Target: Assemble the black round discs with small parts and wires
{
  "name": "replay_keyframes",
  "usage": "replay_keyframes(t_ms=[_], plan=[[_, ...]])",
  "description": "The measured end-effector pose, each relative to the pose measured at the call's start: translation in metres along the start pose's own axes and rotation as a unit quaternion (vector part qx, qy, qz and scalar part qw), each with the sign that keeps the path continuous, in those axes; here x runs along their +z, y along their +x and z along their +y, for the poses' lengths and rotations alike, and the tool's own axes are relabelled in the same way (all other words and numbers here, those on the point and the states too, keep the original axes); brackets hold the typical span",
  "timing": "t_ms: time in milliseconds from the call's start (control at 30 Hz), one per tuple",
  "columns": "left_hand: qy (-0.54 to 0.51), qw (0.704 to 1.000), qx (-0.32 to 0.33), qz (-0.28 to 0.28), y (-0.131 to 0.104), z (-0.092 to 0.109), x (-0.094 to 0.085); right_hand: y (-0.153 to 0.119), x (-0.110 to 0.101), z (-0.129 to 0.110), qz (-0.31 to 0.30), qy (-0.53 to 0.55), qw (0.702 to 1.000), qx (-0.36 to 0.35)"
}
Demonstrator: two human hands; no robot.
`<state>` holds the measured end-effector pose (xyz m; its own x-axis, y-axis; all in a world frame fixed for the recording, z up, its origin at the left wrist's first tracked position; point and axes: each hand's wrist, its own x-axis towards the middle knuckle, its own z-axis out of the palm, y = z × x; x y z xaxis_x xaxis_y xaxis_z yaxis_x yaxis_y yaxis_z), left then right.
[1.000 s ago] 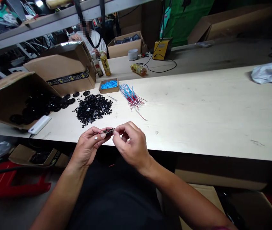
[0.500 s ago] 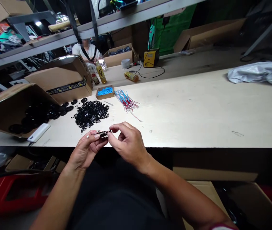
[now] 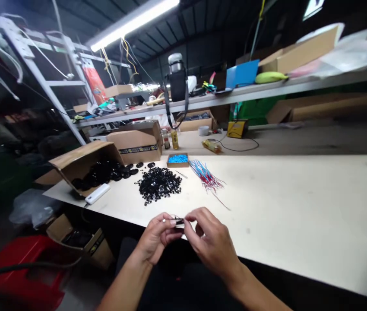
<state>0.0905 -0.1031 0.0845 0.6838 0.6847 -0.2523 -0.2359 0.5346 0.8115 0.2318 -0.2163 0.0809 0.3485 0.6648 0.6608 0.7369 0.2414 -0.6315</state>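
Note:
Just over the table's front edge, my left hand [image 3: 159, 235] pinches a small black part [image 3: 179, 221] between thumb and fingers. A thin wire seems to loop above that part. My right hand [image 3: 210, 236] has thumb and index finger closed on the part's right end. Beyond the hands lies a pile of small black pieces [image 3: 159, 183]. A small cardboard box of blue pieces [image 3: 177, 164] stands behind the pile. To its right is a bundle of red, white and blue wires [image 3: 205, 173].
An open cardboard box [image 3: 70, 160] with black discs lies on its side at the left, a white power bank [image 3: 97, 194] before it. Farther back are bottles [image 3: 175, 140] and a yellow device [image 3: 237, 129]. A shelf [image 3: 216, 97] crosses above.
The camera view has tilted up and turned left, showing the ceiling light and more of the shelf. Both hands keep hold of the black part. The person across the table is no longer visible.

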Motion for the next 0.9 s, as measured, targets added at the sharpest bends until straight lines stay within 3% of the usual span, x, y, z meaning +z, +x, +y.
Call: replay_keyframes(t_ms=[333,567,733,900], plan=[[-0.013,0.999,0.045,0.010,0.000,0.007,-0.040,0.017,0.041,0.000,-0.043,-0.115,0.986,-0.111],[-0.014,0.994,0.094,0.062,0.000,0.013,-0.068,0.026,0.063,-0.007,-0.116,-0.108,0.982,-0.104],[0.009,0.992,0.109,0.063,0.007,0.011,-0.085,0.033,0.070,-0.012,-0.166,0.022,0.984,0.054],[0.019,0.993,0.104,0.060,0.011,0.003,-0.091,0.040,0.070,-0.006,-0.230,0.136,0.930,0.254]])
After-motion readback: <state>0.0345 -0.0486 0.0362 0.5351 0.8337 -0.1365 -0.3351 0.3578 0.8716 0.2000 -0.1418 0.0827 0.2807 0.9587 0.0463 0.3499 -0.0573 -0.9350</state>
